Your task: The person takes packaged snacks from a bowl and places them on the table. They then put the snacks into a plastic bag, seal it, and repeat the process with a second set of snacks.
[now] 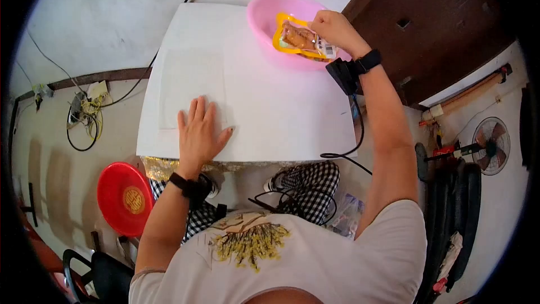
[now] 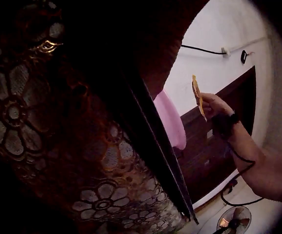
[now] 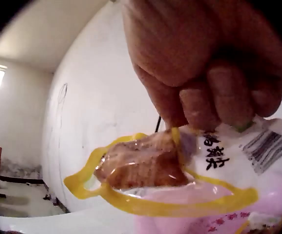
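As viewed by the head camera, with directions taken from the middle of the white tabletop, a red basin bearing a gold emblem stands on the floor, well out between seven and eight o'clock. Nearer in on that bearing, the left hand rests palm down on the tabletop, its fingers straight and slightly spread, grasping nothing. At one o'clock, on the far edge, sits a pink basin. The yellow-edged packet, its clear window showing a brown item, is held above this basin; a barcode marks its white end. A second packet, mostly hidden, lies below it in the basin. The right hand, between one and two o'clock, has its fingers curled and pinches the upper packet by its edge. An electric fan stands well out, just past three o'clock.
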The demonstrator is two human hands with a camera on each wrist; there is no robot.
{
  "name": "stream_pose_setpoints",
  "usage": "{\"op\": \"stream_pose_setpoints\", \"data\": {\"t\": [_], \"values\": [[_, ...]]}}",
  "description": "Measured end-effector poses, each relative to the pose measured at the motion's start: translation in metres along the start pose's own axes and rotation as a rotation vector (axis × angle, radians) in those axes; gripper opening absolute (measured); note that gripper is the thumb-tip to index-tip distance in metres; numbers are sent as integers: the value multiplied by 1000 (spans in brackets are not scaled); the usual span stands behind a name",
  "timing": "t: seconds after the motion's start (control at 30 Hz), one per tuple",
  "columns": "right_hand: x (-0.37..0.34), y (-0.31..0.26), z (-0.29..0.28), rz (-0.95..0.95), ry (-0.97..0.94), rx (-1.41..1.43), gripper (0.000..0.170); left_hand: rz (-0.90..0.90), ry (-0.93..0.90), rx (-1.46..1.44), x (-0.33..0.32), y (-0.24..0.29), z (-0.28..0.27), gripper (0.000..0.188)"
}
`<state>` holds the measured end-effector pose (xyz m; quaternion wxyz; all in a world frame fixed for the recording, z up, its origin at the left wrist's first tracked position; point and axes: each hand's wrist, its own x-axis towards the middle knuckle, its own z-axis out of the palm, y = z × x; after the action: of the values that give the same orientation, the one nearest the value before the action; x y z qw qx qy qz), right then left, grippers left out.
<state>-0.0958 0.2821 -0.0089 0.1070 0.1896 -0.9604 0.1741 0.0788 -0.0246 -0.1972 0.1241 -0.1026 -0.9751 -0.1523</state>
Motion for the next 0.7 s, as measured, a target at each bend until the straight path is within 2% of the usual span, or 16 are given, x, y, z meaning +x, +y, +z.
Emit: {"op": "stream_pose_setpoints", "data": {"t": [0.1, 0.27, 0.37, 0.5, 0.6, 0.7], "values": [[-28, -25, 11, 129, -250, 129, 25, -2, -6, -6, 0, 1, -3, 69], [-64, -40, 51, 315, -439, 416, 21, 3, 6, 39, 0, -1, 2, 67], [-73, -20, 77, 395, -504, 623, 20, 12, 24, 22, 0, 0, 1, 66], [-80, -2, 109, 625, -503, 1001, 23, 2, 23, 6, 0, -1, 3, 64], [-92, -1, 121, 769, -475, 1148, 23, -2, 18, 6, -1, -2, 4, 63], [-104, -9, 108, 623, -375, 859, 25, -3, 27, -1, -1, -3, 4, 64]]}}
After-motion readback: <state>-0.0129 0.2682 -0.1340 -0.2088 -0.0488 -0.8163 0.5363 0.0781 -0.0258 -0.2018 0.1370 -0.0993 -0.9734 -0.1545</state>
